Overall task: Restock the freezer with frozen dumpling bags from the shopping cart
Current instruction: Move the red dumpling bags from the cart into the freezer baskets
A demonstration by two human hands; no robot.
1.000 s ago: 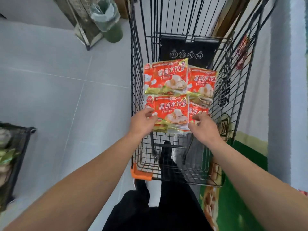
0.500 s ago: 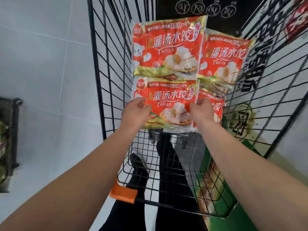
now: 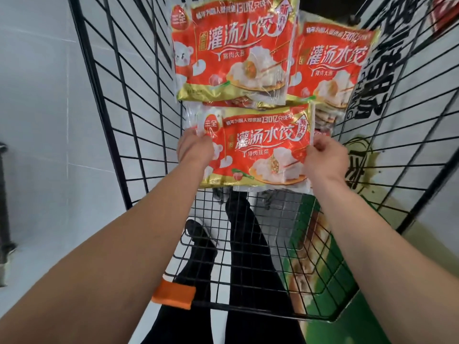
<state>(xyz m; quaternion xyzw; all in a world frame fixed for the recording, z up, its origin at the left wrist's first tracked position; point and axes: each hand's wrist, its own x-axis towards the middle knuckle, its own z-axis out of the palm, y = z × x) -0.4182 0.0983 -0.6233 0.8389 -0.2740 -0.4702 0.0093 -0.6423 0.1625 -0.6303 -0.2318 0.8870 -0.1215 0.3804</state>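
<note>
Red and gold frozen dumpling bags lie in a black wire shopping cart point(image 3: 139, 125). The nearest bag point(image 3: 258, 150) is held at both sides: my left hand point(image 3: 195, 147) pinches its left edge and my right hand point(image 3: 327, 158) grips its right edge. A second bag point(image 3: 233, 50) lies just beyond it, and a third bag point(image 3: 335, 63) sits to the right, partly under the second. More bags show stacked beneath them. The freezer is not in view.
The cart's orange handle cap point(image 3: 173, 295) is at the near left corner. My black-clad legs point(image 3: 238, 244) show through the cart's mesh. Grey tiled floor point(image 3: 49, 120) lies to the left; a green panel point(image 3: 347, 319) runs along the right. A dark rack edge point(image 3: 3, 207) stands far left.
The view has dropped closer into the cart. Both hands went from touching the near bag to gripping its left and right edges.
</note>
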